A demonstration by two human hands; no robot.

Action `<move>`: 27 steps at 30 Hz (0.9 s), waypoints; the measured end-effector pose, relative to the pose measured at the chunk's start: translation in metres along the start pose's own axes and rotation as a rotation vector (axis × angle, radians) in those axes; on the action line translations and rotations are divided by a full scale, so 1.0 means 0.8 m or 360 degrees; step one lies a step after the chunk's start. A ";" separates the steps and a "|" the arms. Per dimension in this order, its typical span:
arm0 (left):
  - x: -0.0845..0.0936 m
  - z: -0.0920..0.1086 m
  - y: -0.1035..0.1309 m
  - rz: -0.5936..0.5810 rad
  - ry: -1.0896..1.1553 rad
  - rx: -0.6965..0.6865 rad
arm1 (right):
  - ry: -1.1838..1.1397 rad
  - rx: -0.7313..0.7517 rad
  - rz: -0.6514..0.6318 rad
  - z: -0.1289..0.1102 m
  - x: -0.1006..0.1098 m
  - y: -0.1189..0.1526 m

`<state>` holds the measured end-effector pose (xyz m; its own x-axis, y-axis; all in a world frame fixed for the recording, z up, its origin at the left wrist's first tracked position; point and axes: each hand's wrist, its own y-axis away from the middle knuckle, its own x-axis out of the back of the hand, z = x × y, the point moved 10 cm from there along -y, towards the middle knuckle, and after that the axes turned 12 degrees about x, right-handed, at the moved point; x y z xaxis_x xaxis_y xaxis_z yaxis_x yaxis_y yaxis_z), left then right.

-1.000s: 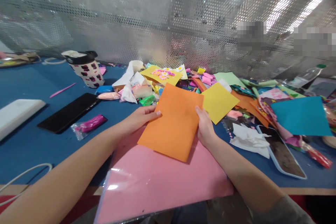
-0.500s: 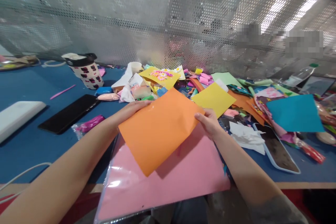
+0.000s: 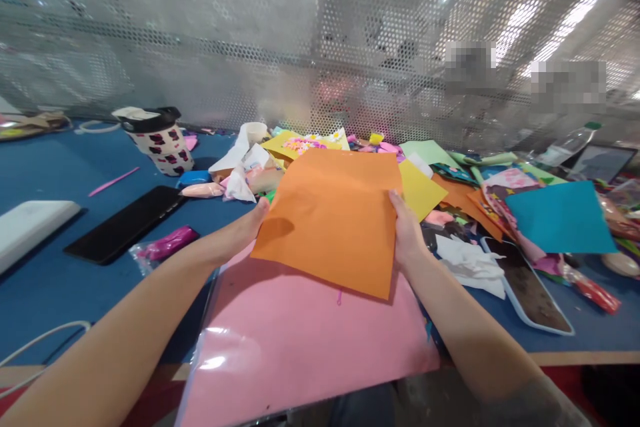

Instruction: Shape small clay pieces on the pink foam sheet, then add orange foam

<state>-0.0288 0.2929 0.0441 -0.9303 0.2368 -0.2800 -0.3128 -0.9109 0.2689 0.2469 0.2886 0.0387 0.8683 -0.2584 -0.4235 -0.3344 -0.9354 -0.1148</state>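
An orange sheet of paper (image 3: 335,220) is held up between my two hands, slightly bent. My left hand (image 3: 253,220) is closed on its left edge, most of the fingers hidden behind the sheet. On the right edge, my right hand (image 3: 407,230) grips it with the thumb in front. Below the sheet lies a pink sheet in a clear plastic sleeve (image 3: 310,353), reaching over the table's front edge. A small pink stick with a looped end (image 3: 339,297) shows on it, partly covered by the orange paper.
Left are a patterned tumbler (image 3: 163,143), a black slab-shaped object (image 3: 125,223), a white box-like device (image 3: 35,230) and a wrapped magenta packet (image 3: 167,243). Right lie a phone (image 3: 530,290), crumpled tissue (image 3: 470,263) and a blue sheet (image 3: 563,217). A perforated metal screen (image 3: 280,33) stands behind.
The orange paper has been turned from a slanted position to nearly square with me. My left hand has moved down along its left side, uncovering less of the yellow sheet behind.
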 end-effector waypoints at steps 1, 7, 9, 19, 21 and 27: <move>-0.002 -0.004 0.004 -0.0018 -0.0002 0.0051 | 0.0069 -0.0056 -0.0067 0.004 -0.003 0.002; 0.006 -0.013 0.006 0.0074 -0.0073 0.0291 | 0.0280 -0.0171 -0.0509 0.016 -0.025 0.008; 0.012 -0.009 0.000 0.0097 -0.0056 0.0251 | 0.0228 -0.0179 -0.0666 0.018 -0.034 0.010; 0.024 0.007 -0.002 0.0162 -0.0146 0.0059 | 0.0232 -0.0082 -0.0782 0.005 -0.027 -0.003; 0.025 0.008 -0.003 0.0165 -0.0196 0.0031 | 0.0298 -0.0136 -0.0802 0.011 -0.022 -0.003; 0.028 0.017 -0.007 0.0243 -0.0391 -0.0129 | 0.0490 0.0019 -0.0847 0.009 -0.022 -0.008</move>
<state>-0.0506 0.3078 0.0492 -0.9869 0.1608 -0.0077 -0.1588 -0.9640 0.2132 0.2310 0.3006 0.0406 0.9826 0.1840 -0.0265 0.1717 -0.9529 -0.2499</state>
